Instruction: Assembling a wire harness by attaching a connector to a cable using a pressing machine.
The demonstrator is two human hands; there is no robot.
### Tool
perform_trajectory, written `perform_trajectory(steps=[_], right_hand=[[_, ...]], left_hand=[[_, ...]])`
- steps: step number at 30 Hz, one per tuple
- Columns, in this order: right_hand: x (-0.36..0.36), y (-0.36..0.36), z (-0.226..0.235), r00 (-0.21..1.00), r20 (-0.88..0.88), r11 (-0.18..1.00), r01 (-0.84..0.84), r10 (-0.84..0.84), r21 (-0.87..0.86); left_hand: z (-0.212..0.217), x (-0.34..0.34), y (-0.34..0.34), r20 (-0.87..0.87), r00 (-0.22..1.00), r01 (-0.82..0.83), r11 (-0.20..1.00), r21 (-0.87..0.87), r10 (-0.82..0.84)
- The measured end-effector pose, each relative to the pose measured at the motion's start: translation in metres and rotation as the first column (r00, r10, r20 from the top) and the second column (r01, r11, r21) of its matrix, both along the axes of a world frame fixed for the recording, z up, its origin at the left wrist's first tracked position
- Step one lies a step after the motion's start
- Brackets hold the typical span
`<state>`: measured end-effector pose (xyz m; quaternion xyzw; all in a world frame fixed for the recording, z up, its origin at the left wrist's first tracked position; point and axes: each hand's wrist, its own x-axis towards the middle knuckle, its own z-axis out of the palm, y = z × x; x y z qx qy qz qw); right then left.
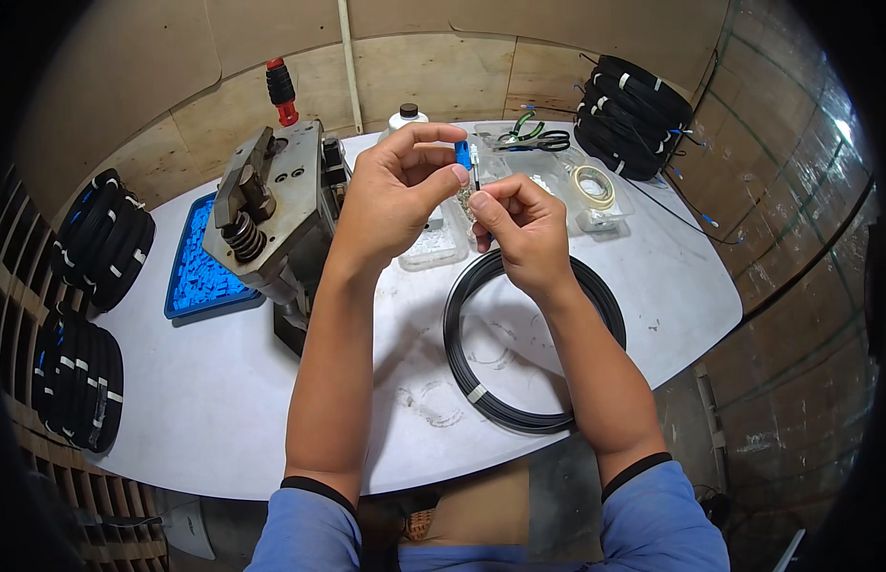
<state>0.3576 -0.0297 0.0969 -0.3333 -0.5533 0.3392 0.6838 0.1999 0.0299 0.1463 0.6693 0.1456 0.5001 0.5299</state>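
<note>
Head view: our left hand (395, 186) pinches a small blue connector (462, 154) at the fingertips, raised above the white table (271, 419), likely to sight it. Right hand (519, 224) is closed on the thin cable end (475, 176) just beside it, lined up with the connector. Black cable coil (481, 381) lies flat below; press tool (271, 210) and blue parts tray (190, 276) sit left.

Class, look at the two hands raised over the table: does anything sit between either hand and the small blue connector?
Nothing visible does. The left hand already pinches the small blue connector at its fingertips, and the right hand holds the thin cable end right beside it. The black cable coil lies below on the white table.
</note>
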Motion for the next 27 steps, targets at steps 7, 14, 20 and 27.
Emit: perform_trajectory(steps=[7,14,20,27], right_hand=[[0.0005,-0.0003,0.0009,1.0,-0.008,1.0,0.005,-0.005,0.001],[0.0,-0.0004,0.0014,1.0,-0.024,1.0,0.001,-0.001,-0.016],[0.0003,0.0,0.0009,0.999,-0.035,0.999,-0.002,0.001,-0.034],[-0.0009,0.0002,0.0014,1.0,-0.022,1.0,-0.001,0.0,-0.024]], left_hand=[[-0.0014,0.0024,-0.0001,0.007,1.0,-0.003,1.0,-0.001,0.003],[-0.0024,0.0023,0.0021,-0.011,1.0,-0.027,1.0,0.014,0.027],[-0.0025,0.0007,0.003,-0.021,0.999,-0.036,0.999,0.001,0.036],[0.001,-0.0004,-0.0005,0.011,0.999,-0.038,0.999,-0.017,0.039]])
